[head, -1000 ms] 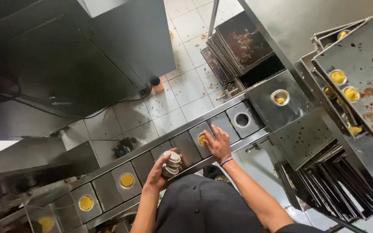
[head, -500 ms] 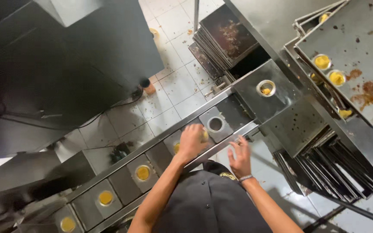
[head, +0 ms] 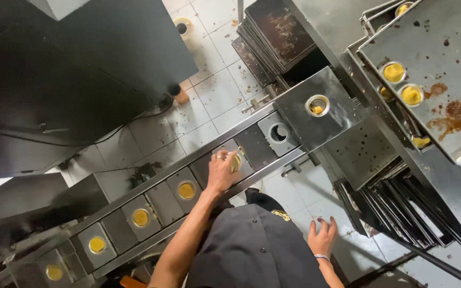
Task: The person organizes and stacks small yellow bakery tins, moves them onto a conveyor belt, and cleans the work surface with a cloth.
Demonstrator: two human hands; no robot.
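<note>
Head camera looks straight down on a long metal conveyor of square plates, several with a round cup of yellow filling. The left hand reaches over the belt, its fingers curled around a small yellow-filled cup sitting on one plate. Whether the cup is lifted or only touched cannot be told. The right hand hangs off to the side above the floor, fingers loosely spread, holding nothing. Just past the left hand is a plate with an empty hole, then a steel cover with one cup set in it. A stained tray with more cups lies well apart.
</note>
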